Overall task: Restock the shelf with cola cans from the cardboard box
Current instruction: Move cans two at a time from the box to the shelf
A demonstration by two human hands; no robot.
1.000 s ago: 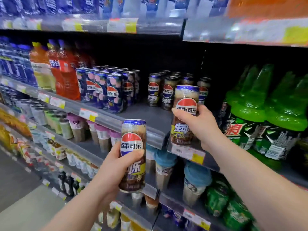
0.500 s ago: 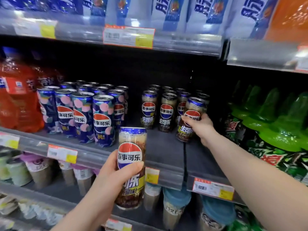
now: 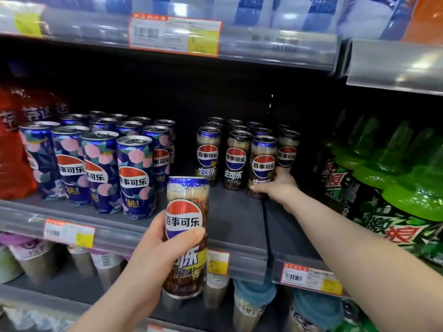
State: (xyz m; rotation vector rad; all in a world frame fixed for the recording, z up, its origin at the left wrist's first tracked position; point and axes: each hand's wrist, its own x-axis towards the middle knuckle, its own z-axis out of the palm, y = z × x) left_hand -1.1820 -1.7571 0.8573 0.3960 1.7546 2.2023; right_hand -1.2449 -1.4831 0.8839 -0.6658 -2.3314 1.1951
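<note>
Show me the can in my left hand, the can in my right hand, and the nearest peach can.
Left-hand can (image 3: 183,218): head view, its logo.
Right-hand can (image 3: 263,165): head view, its logo.
Nearest peach can (image 3: 133,179): head view, its logo.

百事可乐 stands on the red-white-blue roundel of the raised cola can (image 3: 185,221), with 可乐 partly showing below. The front shelf can (image 3: 263,164) and the brown cans beside it (image 3: 236,161) read 百事可乐, the latter also 生可乐. The blue peach cans (image 3: 134,178) read 百事可乐 and 桃. The green bottles (image 3: 395,226) carry 激浪; the price tags (image 3: 175,34) are too blurred to read

Both hands grip upright cola cans: right (image 3: 279,188) can (image 3: 262,164) on shelf (image 3: 237,219), left (image 3: 158,250) can (image 3: 185,233) before it.
</note>
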